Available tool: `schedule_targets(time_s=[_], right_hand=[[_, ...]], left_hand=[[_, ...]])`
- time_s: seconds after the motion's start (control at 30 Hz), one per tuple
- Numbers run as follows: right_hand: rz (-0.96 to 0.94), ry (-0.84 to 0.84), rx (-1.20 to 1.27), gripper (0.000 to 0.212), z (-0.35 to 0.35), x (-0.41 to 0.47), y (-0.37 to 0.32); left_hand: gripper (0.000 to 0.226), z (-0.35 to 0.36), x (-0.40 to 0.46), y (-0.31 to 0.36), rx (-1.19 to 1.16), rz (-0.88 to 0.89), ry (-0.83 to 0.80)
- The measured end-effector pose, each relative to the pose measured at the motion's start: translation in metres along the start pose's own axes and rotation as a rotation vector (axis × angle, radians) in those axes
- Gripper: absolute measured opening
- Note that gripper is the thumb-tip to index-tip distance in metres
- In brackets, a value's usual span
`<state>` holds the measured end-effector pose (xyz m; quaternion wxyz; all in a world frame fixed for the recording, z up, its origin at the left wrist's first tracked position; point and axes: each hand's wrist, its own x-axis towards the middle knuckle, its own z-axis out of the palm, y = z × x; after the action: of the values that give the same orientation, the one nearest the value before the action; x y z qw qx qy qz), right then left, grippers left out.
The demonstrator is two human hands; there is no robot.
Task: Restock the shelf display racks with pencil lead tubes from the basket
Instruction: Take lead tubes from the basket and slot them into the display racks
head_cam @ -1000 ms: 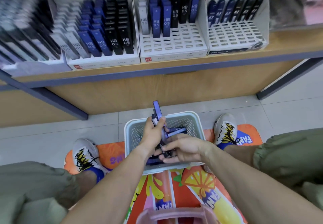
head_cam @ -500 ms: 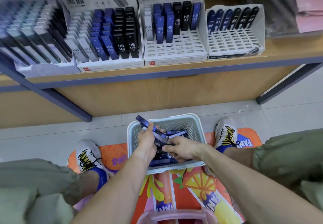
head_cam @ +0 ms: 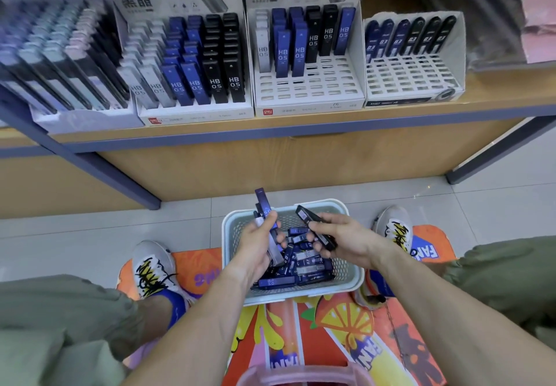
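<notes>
Over the basket (head_cam: 352, 280), my left hand (head_cam: 255, 247) grips several blue tubes (head_cam: 266, 217); my right hand (head_cam: 346, 238) pinches a black tube (head_cam: 310, 218).

Basket (head_cam: 231, 235) on the floor before the shelf (head_cam: 301, 121) bearing racks (head_cam: 310, 96)

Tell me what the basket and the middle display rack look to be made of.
Basket: apparently moulded plastic, pale grey-blue, smooth rim, walls pierced with small holes. Middle display rack: probably printed white cardboard, matte, flat folded panels with punched slots; could be thin plastic.
</notes>
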<state>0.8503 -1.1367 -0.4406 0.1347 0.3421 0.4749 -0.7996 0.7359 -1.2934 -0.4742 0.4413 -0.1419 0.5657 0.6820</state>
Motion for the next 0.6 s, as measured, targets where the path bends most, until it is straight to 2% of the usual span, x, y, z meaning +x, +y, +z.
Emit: schedule_targets(time_s=[0.07,0.2,0.4,0.6], right_hand=[[-0.084,0.029,0.044,0.015,0.011,0.001,-0.007],[-0.205,0.081,0.066,0.008,0.034,-0.007,-0.030],[-0.367,0.152,0.021,0.014,0.065,-0.045,-0.097],[-0.467,0.244,-0.181,0.017,0.079,-0.081,-0.160]], left_hand=[[0.026,0.007,-0.009,0.009,0.059,0.029,-0.078],[0.019,0.029,-0.030,0.039,0.158,0.136,-0.239],[0.024,0.061,-0.068,0.104,0.199,0.288,-0.291],[0.019,0.087,-0.109,0.165,0.238,0.398,-0.358]])
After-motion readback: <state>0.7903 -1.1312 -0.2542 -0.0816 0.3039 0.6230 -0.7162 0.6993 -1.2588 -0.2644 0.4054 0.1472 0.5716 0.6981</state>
